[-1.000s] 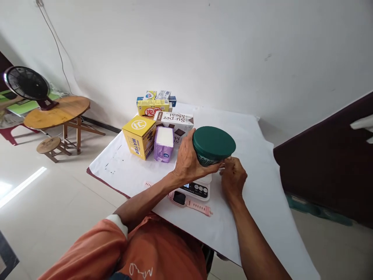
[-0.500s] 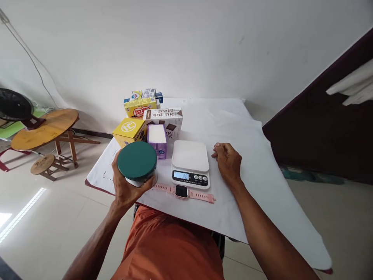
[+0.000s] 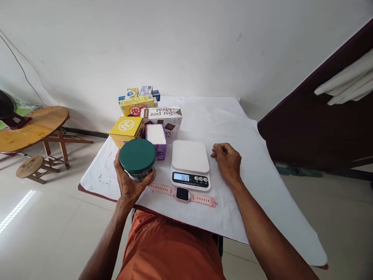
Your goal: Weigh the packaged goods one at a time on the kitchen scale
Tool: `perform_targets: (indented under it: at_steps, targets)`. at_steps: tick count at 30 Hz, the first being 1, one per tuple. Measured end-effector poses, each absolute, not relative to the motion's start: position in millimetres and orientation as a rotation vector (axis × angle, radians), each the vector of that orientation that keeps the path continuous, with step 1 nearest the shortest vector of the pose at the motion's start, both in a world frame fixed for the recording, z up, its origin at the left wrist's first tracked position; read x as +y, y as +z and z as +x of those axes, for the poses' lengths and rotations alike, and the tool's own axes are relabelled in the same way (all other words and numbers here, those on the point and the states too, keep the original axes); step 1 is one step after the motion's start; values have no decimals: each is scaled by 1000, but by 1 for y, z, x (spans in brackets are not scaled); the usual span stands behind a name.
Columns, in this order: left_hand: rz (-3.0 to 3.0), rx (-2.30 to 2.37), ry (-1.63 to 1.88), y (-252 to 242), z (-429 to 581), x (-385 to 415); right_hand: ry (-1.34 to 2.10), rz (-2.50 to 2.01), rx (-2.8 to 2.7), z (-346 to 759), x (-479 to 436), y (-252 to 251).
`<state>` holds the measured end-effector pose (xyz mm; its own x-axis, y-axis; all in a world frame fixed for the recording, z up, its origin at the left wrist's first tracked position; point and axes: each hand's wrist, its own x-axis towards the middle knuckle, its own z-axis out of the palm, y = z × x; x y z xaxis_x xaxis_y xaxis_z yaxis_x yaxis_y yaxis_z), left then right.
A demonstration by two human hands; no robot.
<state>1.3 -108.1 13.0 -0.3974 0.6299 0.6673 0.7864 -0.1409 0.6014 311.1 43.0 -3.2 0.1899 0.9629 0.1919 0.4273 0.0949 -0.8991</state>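
Observation:
My left hand (image 3: 129, 184) is wrapped round a jar with a dark green lid (image 3: 137, 156), holding it above the near left part of the table. A white kitchen scale (image 3: 190, 163) stands in the middle with an empty platform and a lit display. My right hand (image 3: 229, 161) rests on the white cloth just right of the scale, fingers curled loosely, holding nothing. A pink smartwatch (image 3: 183, 193) lies flat in front of the scale.
Behind the jar stand a yellow box (image 3: 126, 130), a purple tissue pack (image 3: 156, 138), a Su-per Meal carton (image 3: 164, 118) and several small cartons (image 3: 136, 99). The white-covered table (image 3: 256, 186) meets the wall. A round wooden table (image 3: 32, 126) and stool (image 3: 29, 167) stand left.
My left hand lifted the green-lidded jar off the scale and carried it left. My right hand let go and settled beside the scale. The scale's platform is now bare.

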Motion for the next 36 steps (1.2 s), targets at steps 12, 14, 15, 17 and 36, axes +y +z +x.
perform_targets:
  at_steps: [12,14,15,17,36]
  targets:
    - [-1784,-2182,-1455,-10,-14,-133,504,-943,-1837,218,26,109]
    - [-1821,-2248,-1469,-10,-14,-133,540,-850,-1979,191,27,125]
    - [-1839,-2272,-1480,-10,-14,-133,549,-822,-2066,180,28,133]
    - [-1866,-2320,-1501,-8,-14,-131,550,-816,-2256,163,31,146]
    - [-1900,-2425,-1507,-3,-16,-125,637,-807,-2530,151,79,85]
